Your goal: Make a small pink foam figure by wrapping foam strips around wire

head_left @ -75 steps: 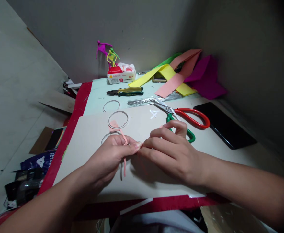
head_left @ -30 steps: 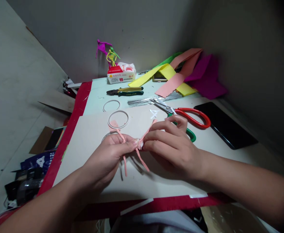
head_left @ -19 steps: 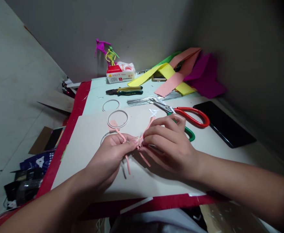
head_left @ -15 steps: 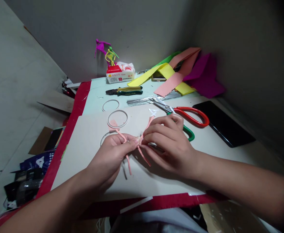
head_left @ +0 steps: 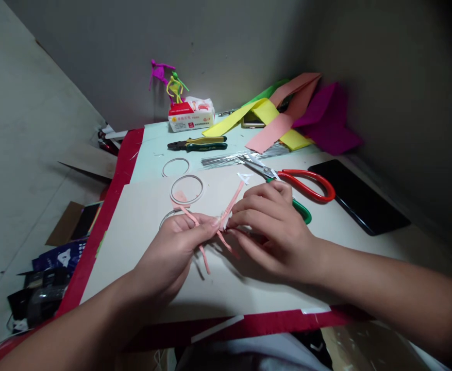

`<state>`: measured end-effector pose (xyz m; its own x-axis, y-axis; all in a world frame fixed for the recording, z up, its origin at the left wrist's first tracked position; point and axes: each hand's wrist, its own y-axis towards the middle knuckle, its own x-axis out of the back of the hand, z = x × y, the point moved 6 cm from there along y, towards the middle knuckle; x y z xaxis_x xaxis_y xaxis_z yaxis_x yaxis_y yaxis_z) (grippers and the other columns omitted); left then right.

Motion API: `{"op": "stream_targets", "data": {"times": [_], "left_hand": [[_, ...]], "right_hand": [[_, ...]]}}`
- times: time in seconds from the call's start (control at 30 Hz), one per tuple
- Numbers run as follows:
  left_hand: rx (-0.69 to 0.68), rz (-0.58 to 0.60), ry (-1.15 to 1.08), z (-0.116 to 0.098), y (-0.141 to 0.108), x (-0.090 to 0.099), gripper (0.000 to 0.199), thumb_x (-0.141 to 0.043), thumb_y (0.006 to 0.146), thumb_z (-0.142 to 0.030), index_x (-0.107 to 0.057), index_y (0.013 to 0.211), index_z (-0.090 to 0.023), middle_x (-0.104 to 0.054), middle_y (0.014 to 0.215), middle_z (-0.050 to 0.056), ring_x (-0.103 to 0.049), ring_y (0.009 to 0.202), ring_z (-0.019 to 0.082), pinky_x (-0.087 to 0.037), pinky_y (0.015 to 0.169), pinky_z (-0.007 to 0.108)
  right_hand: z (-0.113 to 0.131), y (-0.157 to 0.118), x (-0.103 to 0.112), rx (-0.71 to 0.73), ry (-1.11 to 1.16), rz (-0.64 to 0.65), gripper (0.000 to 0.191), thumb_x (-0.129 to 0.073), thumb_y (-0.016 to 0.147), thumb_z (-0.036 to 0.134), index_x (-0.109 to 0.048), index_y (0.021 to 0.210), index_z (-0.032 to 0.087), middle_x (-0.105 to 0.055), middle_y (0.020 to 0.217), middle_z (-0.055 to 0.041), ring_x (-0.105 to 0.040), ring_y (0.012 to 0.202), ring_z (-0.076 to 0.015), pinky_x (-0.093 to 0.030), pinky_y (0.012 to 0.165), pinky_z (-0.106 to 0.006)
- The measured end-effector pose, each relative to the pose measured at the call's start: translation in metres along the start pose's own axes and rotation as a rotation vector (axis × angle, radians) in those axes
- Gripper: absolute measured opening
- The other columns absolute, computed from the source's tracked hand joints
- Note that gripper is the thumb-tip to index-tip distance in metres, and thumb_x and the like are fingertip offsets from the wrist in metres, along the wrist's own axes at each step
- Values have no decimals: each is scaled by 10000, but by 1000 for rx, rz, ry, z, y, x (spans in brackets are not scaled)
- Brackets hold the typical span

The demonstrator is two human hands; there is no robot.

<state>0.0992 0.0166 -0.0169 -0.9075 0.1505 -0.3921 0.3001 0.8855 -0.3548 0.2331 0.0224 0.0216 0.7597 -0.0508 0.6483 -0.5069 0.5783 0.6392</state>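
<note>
My left hand (head_left: 181,238) is closed, thumb over fingers, on a thin pink crepe-paper-wrapped wire figure (head_left: 233,200). Its slender limbs stick out above and below the pinch; its middle is hidden by my fingers. My right hand (head_left: 274,226) is closed beside it, fingertips pinching a small white strip (head_left: 226,222) against the pink figure's middle. Behind my left hand lie rolls of tape or rings, one a white ring (head_left: 187,189), with a pink paper scrap (head_left: 180,197) under it. Scissors (head_left: 306,185) with red and green handles lie behind my right hand.
Pliers (head_left: 197,144), a bundle of thin wires (head_left: 226,159) and a black phone (head_left: 359,198) lie on the table. Folded yellow (head_left: 233,117), pink (head_left: 274,131) and purple (head_left: 328,121) crepe paper is heaped at the back. Small figures (head_left: 174,88) stand on a tissue pack (head_left: 190,116).
My right fingertips have drawn slightly right, off the pink figure's upper limb, which now shows in full. The white strip at its middle shows more. My left hand keeps its pinch.
</note>
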Motion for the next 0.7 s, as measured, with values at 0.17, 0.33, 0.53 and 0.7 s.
{"op": "stream_targets", "data": {"times": [0.17, 0.33, 0.53, 0.7], "left_hand": [[23, 4, -23, -3, -5, -1, 136, -659, 828, -163, -761, 748, -120, -731, 692, 63, -651, 675, 143, -505, 695, 232], [20, -18, 17, -1, -6, -1, 114, -673, 810, -163, -763, 748, -127, -727, 669, 68, -667, 689, 178, -509, 747, 290], [16, 7, 16, 3, -4, -6, 129, -649, 819, -151, -775, 825, -122, -740, 724, 87, -681, 757, 216, -512, 793, 347], [19, 12, 25, 3, -5, -7, 132, -650, 828, -165, -776, 839, -129, -753, 807, 97, -681, 814, 217, -512, 800, 334]], "right_hand": [[-22, -2, -9, -415, 362, 27, 182, -650, 825, 236, -556, 688, 163, -587, 678, -10, -515, 640, -123, -407, 584, -264], [-30, -11, -25, -697, 605, 132, 275, -701, 782, 386, -552, 700, 171, -575, 661, 4, -514, 588, -113, -392, 502, -235], [-23, -9, -24, -605, 515, 95, 129, -665, 759, 223, -560, 713, 165, -526, 630, 31, -467, 529, -78, -370, 462, -205], [-21, -8, -23, -623, 525, 117, 98, -644, 723, 184, -549, 731, 165, -493, 612, 44, -454, 521, -78, -366, 456, -203]]}}
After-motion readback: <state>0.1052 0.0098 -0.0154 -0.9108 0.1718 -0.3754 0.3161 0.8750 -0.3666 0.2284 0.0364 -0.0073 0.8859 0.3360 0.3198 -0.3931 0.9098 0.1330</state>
